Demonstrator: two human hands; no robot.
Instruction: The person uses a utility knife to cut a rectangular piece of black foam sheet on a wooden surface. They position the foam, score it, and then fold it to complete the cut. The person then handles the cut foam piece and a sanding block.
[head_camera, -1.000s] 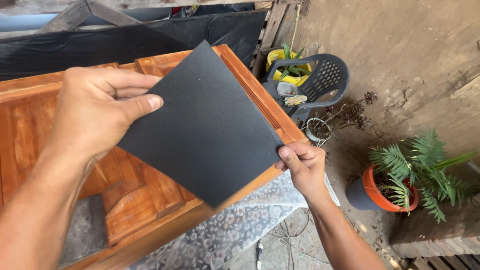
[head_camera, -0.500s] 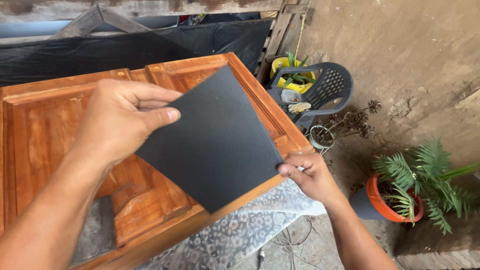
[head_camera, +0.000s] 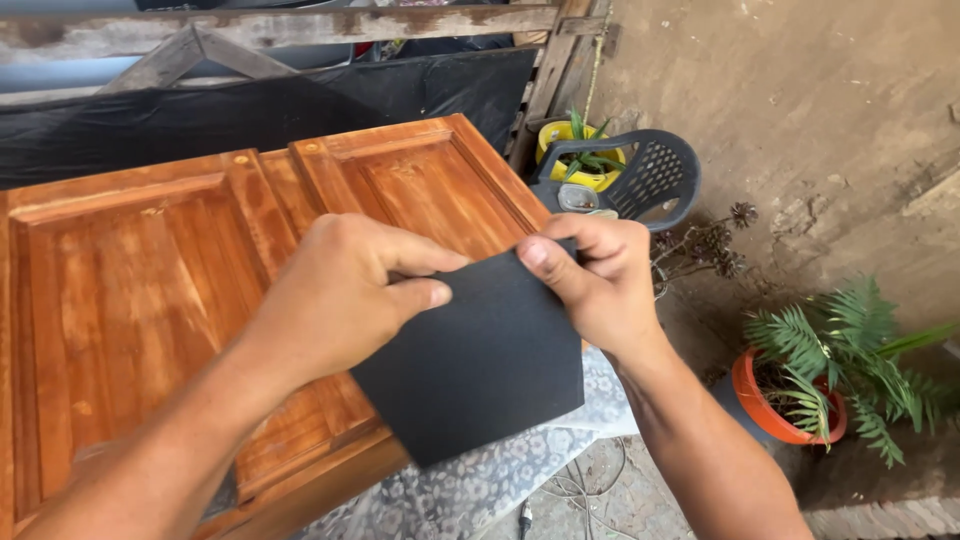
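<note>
A dark sheet of sandpaper (head_camera: 480, 365) is held between both hands above the near right corner of a varnished orange-brown wooden door panel (head_camera: 150, 280). My left hand (head_camera: 340, 295) pinches the sheet's upper left edge with thumb and fingers. My right hand (head_camera: 595, 280) grips the sheet's upper right corner, its thumb pressed onto the dark face. The sheet looks bent or folded along its top edge. The panel lies flat, with raised mouldings and recessed fields.
A patterned grey cloth (head_camera: 480, 490) hangs below the panel's near edge. A dark plastic chair (head_camera: 640, 180) with a yellow pot stands beyond the panel. A fern in an orange pot (head_camera: 800, 400) sits on the dirt floor at the right. Black sheeting (head_camera: 200, 110) runs behind.
My right hand has moved from the sheet's lower right edge up to its top corner, close to my left hand. The sheet now sits lower and looks folded over.
</note>
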